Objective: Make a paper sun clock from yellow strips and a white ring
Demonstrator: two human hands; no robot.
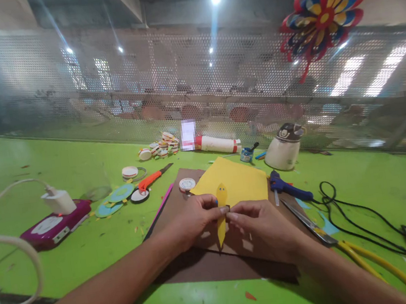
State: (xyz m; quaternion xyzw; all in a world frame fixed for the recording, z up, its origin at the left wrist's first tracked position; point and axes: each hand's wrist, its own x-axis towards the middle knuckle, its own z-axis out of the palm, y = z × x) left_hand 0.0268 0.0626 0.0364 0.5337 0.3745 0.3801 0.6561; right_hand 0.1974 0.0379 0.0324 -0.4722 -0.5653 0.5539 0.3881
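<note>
A slim yellow paper cutout (pixel 221 193) with two small eye-like dots near its rounded top stands upright between my hands, its lower end pointed. My left hand (pixel 197 220) pinches it at the middle between thumb and fingers. From the other side, my right hand (pixel 263 224) has its thumb and forefinger pressed together at a small dark piece (pixel 227 208) against the cutout's edge. Exactly what that piece is stays too small to tell. Beneath both hands lie brown sheets (pixel 218 264), with a yellow paper sheet (pixel 243 176) on top behind them.
Yellow-handled scissors (pixel 322 233) and a blue glue gun (pixel 290 188) with a looping black cord lie right. Left are an orange cutter knife (pixel 150 180), teal paper discs (pixel 111 208) and a purple power box (pixel 57 226) with a white charger. A white-and-black jug (pixel 283 149) stands behind.
</note>
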